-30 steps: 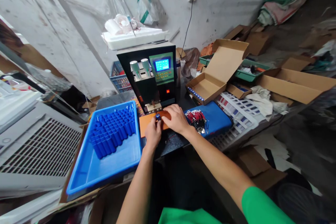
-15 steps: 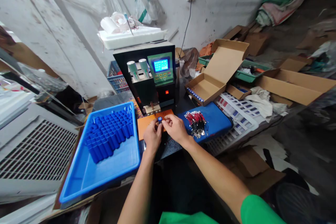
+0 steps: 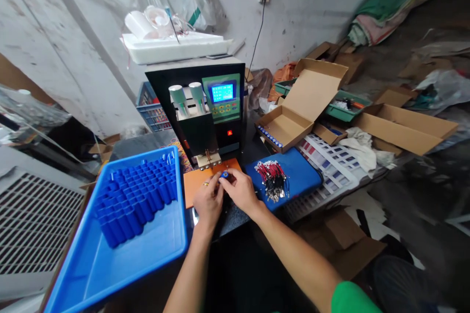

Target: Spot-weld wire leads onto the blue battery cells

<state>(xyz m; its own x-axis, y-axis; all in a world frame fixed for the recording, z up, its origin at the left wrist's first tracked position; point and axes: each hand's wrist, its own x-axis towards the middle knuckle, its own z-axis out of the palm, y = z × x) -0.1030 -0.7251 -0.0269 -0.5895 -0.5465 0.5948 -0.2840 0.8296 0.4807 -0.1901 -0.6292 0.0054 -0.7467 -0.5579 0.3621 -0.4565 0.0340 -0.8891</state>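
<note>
A small blue cylindrical battery cell [image 3: 225, 174] is held between my two hands, its round end with a pale centre facing up toward me. My left hand [image 3: 208, 201], with a ring on one finger, pinches at the cell's left side. From the right, the fingers of my right hand [image 3: 241, 191] are closed around it. What lies between the fingertips is partly hidden. Both hands are over an orange board [image 3: 191, 187], just in front of the paired metal tips [image 3: 208, 155] of a black spot welder [image 3: 196, 134] with a lit blue screen [image 3: 222, 91].
On the left, a blue tray [image 3: 179, 225] holds many upright blue cells [image 3: 137, 195]. Red and black wire leads [image 3: 272, 180] lie on a blue pad [image 3: 303, 171] to the right. Behind it, an open cardboard box [image 3: 290, 124] has a row of cells along one edge.
The cell has shifted slightly right relative to the welder tips, and my right fingers have closed further around it. The camera view has also shifted and moved nearer. The screen's display has changed.
</note>
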